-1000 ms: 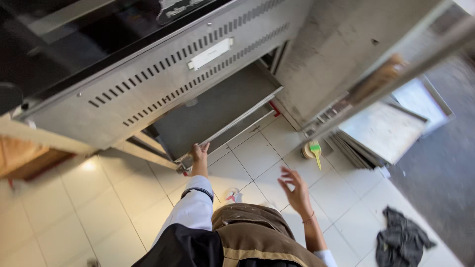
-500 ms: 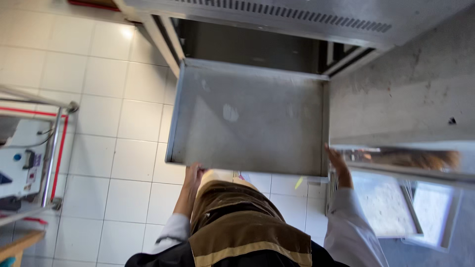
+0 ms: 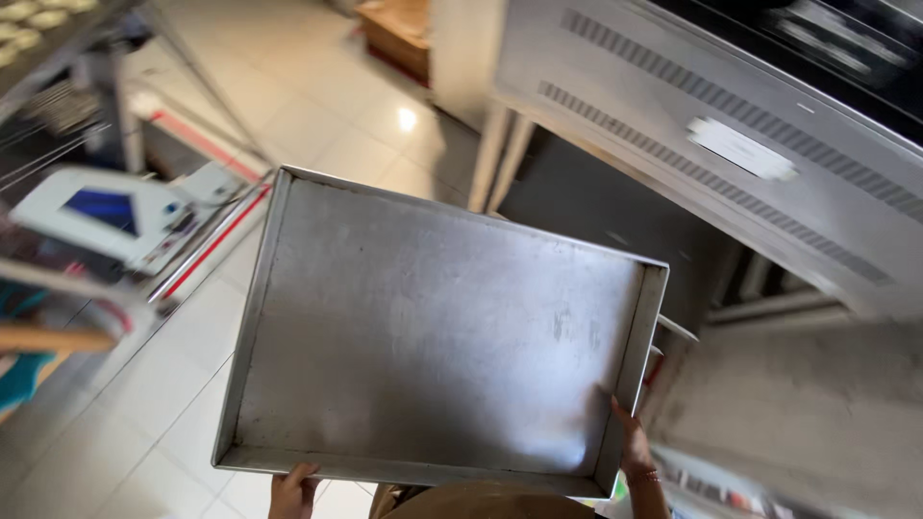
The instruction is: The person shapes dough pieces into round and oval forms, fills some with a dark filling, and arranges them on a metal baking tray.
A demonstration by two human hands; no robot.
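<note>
A large, shallow, rectangular tray of dull grey metal (image 3: 433, 336) fills the middle of the frame, empty and held clear in the air above the pale tiled floor (image 3: 317, 125). It is fully out of the dark slot (image 3: 615, 221) under the grey metal oven housing with louvred vents (image 3: 731, 135) at the upper right, so the pulling-out appears done; setting the tray down somewhere looks like what is left.

The left hand (image 3: 291, 490) grips the tray's near rim at the bottom centre-left, fingers curled over the edge. The right hand (image 3: 633, 447) clasps the near right corner at the lower right, thumb lying along the side wall. Both hands are closed on the tray.

At the left edge of the frame stands a white machine with a blue screen (image 3: 106, 211), blurred, beside a wire rack (image 3: 58, 58) in the upper left corner.
</note>
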